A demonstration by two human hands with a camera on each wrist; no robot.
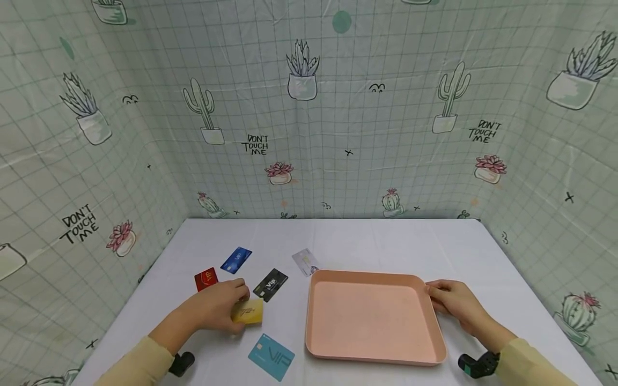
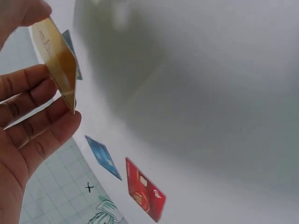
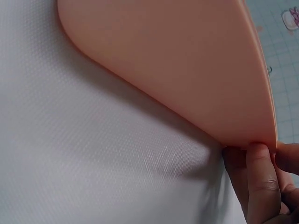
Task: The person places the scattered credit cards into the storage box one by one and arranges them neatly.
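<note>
My left hand [image 1: 219,306] pinches a yellow card [image 1: 249,311] between thumb and fingers, over the left part of the table. In the left wrist view the yellow card [image 2: 57,58] stands tilted, clear of the white cloth. Around that hand lie a red card [image 1: 206,278], a blue card [image 1: 236,260], a black VIP card [image 1: 271,284] and a teal VIP card [image 1: 271,357]. With thumb and fingers my right hand [image 1: 453,303] grips the right rim of a peach tray [image 1: 369,316]. The right wrist view shows these fingers [image 3: 261,179] at the tray's edge.
A pale grey card [image 1: 306,261] lies behind the tray's far left corner. White cloth [image 1: 386,241] covers the table. Patterned fabric walls [image 1: 338,123] with cactus drawings stand at the back and both sides. Each wrist wears a black device [image 1: 478,365].
</note>
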